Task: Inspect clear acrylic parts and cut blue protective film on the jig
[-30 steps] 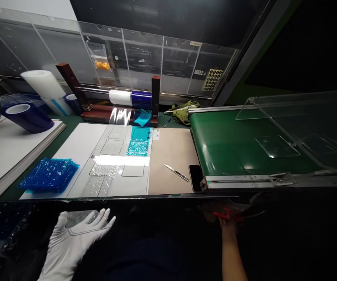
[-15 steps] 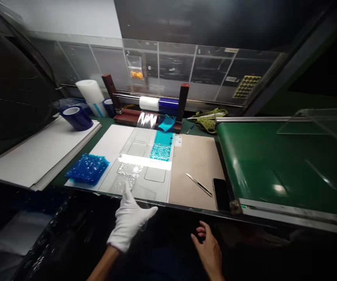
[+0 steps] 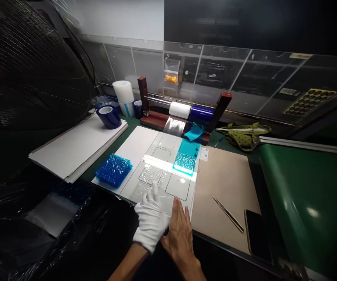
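Observation:
My left hand (image 3: 151, 218), in a white glove, reaches over the table's front edge. Its fingers are stretched out, touching or just above the near end of a clear film (image 3: 154, 175) with a bubbly sheen. Close beside it is my bare right hand (image 3: 181, 230), its fingers straight, by the near edge of a white sheet. A faint clear pane (image 3: 168, 203) shows between the fingertips; whether either hand touches it I cannot tell. Rounded black outlines (image 3: 178, 186) mark the sheet. A teal film piece (image 3: 185, 164) lies farther back.
A stack of blue film pieces (image 3: 114, 170) lies at left, near a paper stack (image 3: 69, 152) with a blue tape roll (image 3: 109, 118). Behind stands a roll holder with white (image 3: 180, 110) and blue rolls (image 3: 202, 112). Tweezers (image 3: 228, 214) and a phone (image 3: 256, 236) lie at right.
My right hand has come up and left, beside my gloved left hand. The view has turned left, so the table things appear farther right.

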A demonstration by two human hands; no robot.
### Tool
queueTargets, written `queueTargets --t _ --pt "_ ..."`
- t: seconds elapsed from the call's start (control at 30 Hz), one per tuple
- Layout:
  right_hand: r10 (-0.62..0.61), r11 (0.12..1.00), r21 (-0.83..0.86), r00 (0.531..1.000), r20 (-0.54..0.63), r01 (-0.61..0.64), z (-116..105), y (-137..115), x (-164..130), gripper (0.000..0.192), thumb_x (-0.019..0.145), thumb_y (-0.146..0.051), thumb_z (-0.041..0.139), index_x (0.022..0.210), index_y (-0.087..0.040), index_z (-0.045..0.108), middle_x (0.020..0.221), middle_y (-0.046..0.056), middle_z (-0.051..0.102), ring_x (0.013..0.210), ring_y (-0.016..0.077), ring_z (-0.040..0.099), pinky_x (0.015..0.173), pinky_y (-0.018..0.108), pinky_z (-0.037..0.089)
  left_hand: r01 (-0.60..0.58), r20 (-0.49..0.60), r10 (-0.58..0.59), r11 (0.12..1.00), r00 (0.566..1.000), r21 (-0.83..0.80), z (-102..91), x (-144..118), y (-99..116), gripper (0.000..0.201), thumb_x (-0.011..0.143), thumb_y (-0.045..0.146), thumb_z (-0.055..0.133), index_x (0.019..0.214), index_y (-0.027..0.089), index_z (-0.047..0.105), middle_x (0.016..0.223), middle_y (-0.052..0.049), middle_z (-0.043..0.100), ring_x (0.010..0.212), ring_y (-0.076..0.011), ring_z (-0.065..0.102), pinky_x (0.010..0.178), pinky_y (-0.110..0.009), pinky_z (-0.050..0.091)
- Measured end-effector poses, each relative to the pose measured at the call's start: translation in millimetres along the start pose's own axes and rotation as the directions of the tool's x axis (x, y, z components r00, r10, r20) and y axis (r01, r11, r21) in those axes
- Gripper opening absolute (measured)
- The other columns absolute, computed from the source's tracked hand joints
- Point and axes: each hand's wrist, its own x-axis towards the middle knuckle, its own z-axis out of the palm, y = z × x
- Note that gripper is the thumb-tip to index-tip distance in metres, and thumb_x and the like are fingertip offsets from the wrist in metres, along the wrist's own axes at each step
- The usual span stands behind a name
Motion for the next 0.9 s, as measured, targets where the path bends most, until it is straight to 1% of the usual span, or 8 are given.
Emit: queueTargets --t 0.1,0.17,0.27,0.37,0.5,0.57,0.67,0.9 --pt "-0.023 1.0 0.0 0.999 -0.022 0.023 11.8 -0.9 16.1 0.097 0.07 -0.022 0.052 0.146 -0.002 -0.006 0.145 0.024 0.031 0.133 0.0357 0.033 0.103 0.059 0.033 -0.044 0.033 0.04 0.99 0.999 0.136 -1.3 19.0 -3.3 0.082 0.072 0.041 0.058 0.14 0.004 0.032 0.135 -0.029 0.042 0.116 -0.0436 0.045 0.085 -0.055 0.041" --pt "-0.054 0.999 0.006 0.998 -0.012 0.054 17.4 1.6 30.4 0.095 0.073 -0.025 0.051 0.146 -0.001 -0.004 0.145 0.024 0.032 0.133 0.0367 0.032 0.104 0.06 0.032 -0.04 0.05 0.033 0.986 0.998 0.162 -2.1 32.8 -5.0 0.08 0.074 0.034 0.057 0.141 0.002 0.028 0.137 -0.031 0.038 0.117 -0.0425 0.045 0.086 -0.054 0.041" --pt "-0.136 0.991 0.004 0.991 -0.012 0.136 27.0 15.2 60.9 0.094 0.077 -0.035 0.05 0.146 0.002 -0.003 0.141 0.027 0.037 0.131 0.0381 0.035 0.104 0.062 0.029 0.0 -0.044 0.005 0.995 0.999 0.101 -3.3 52.3 -15.0 0.1 0.068 0.049 0.062 0.143 0.001 0.018 0.143 -0.03 0.029 0.125 -0.0416 0.037 0.094 -0.056 0.035" --pt "-0.169 0.985 -0.024 0.985 -0.034 0.169 39.6 39.3 103.5 0.094 0.081 -0.044 0.049 0.145 0.002 -0.001 0.14 0.029 0.038 0.131 0.0384 0.035 0.104 0.065 0.025 0.066 -0.178 -0.057 0.997 0.982 0.043 -2.8 64.8 -40.1 0.124 0.056 0.066 0.065 0.144 0.001 0.007 0.144 -0.028 0.027 0.129 -0.0402 0.03 0.101 -0.055 0.028" --pt "-0.126 0.99 -0.07 0.989 -0.073 0.121 60.1 72.2 165.9 0.091 0.083 -0.047 0.05 0.146 -0.002 0.002 0.141 0.027 0.037 0.134 0.0361 0.03 0.107 0.063 0.021 0.183 -0.252 -0.17 0.983 0.953 0.03 8.0 64.7 -84.0 0.122 0.06 0.07 0.059 0.145 0.004 0.002 0.14 -0.026 0.03 0.127 -0.0369 0.033 0.1 -0.05 0.031" --pt "-0.125 0.989 -0.094 0.989 -0.077 0.118 70.9 84.0 191.2 0.091 0.083 -0.048 0.049 0.145 -0.001 0.002 0.141 0.027 0.036 0.135 0.0356 0.029 0.107 0.063 0.019 0.237 -0.244 -0.22 0.971 0.944 0.039 17.5 59.6 -100.9 0.122 0.059 0.07 0.059 0.145 0.004 0.002 0.138 -0.026 0.032 0.124 -0.0378 0.036 0.096 -0.049 0.035" --pt "-0.146 0.982 -0.131 0.988 -0.051 0.139 85.5 95.3 216.0 0.091 0.083 -0.047 0.049 0.145 0.0 0.002 0.142 0.028 0.035 0.135 0.0357 0.027 0.108 0.062 0.017 0.265 -0.214 -0.245 0.962 0.946 0.072 30.3 51.5 -114.8 0.122 0.058 0.069 0.06 0.145 0.004 0.003 0.136 -0.026 0.034 0.123 -0.0385 0.037 0.093 -0.049 0.037" --pt "-0.211 0.964 -0.16 0.977 0.022 0.212 105.8 107.9 234.3 0.089 0.082 -0.04 0.05 0.145 -0.001 0.001 0.146 0.025 0.03 0.137 0.0345 0.023 0.109 0.061 0.014 0.328 -0.107 -0.317 0.938 0.942 0.11 39.7 54.3 -123.8 0.117 0.061 0.068 0.056 0.144 0.006 0.003 0.136 -0.025 0.034 0.125 -0.0381 0.035 0.097 -0.049 0.035"
